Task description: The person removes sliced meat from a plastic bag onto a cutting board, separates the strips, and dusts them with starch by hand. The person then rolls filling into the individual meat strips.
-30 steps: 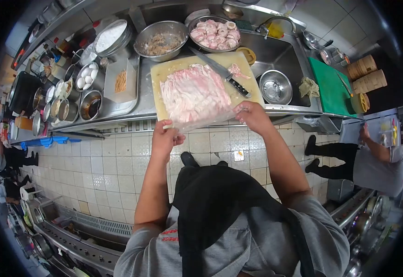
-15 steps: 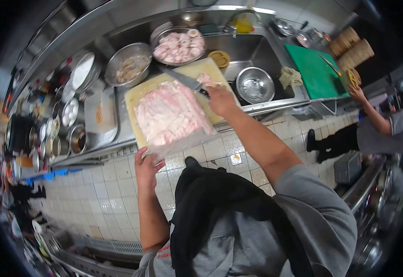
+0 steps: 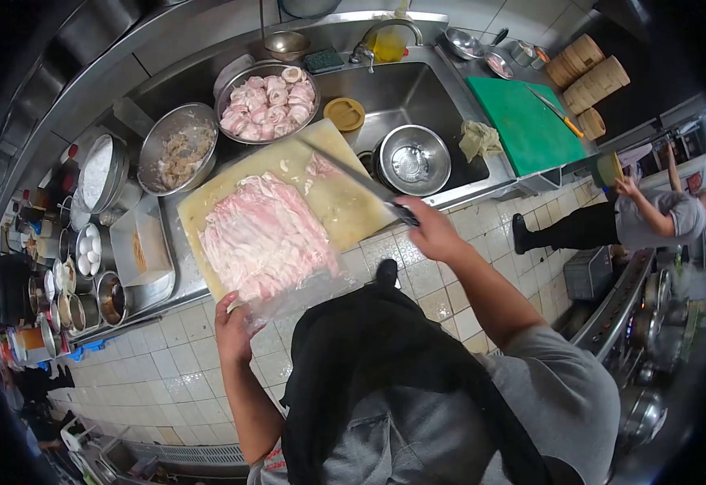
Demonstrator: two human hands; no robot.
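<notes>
My right hand point(image 3: 435, 232) is closed around the dark handle of a large knife point(image 3: 355, 175), its blade pointing up and left over the yellowish cutting board point(image 3: 358, 215). A wide slab of pale pink raw meat point(image 3: 265, 226) lies spread across the board's left half, and clear plastic point(image 3: 304, 293) hangs from its near edge. My left hand point(image 3: 234, 333) pinches the lower left corner of that plastic at the board's front. Small meat scraps point(image 3: 320, 166) sit behind the blade.
Behind the board stand a bowl of rolled meat pieces point(image 3: 268, 105) and a bowl of brownish mix point(image 3: 179, 153). To the right are a sink point(image 3: 429, 93) with a steel bowl point(image 3: 414, 159) and a green board point(image 3: 522, 129) bearing another knife. Another person point(image 3: 660, 218) stands far right.
My right hand and the knife have moved right and toward me, away from the scraps. My left hand still holds the plastic. The other person's hand has moved away from the green board.
</notes>
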